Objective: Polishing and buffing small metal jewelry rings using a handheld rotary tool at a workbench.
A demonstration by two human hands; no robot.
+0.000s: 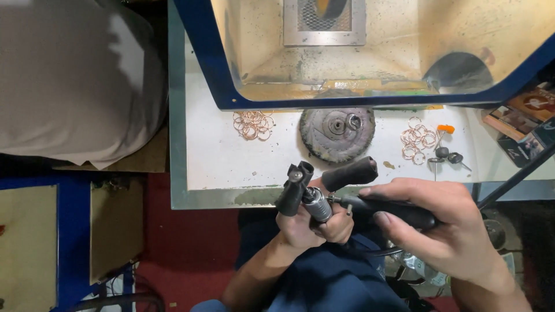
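My left hand (309, 222) is closed around a metal chuck end (317, 203) of a rotary handpiece, with black-covered fingertips (296, 186) sticking up beside it. My right hand (439, 231) grips the black handpiece body (393, 211), whose cable (514, 180) runs off to the right. Both hands hover just in front of the white bench edge (214, 195). A dark round buffing wheel (337, 133) lies on the bench right beyond the hands, with a small ring on it.
Two heaps of copper-coloured rings lie on the bench, one left (252, 125) and one right (417, 140). Keys (448, 157) with an orange tag sit at the right. A blue-framed dust hood (370, 52) stands behind. Grey cloth (75, 81) covers something at the left.
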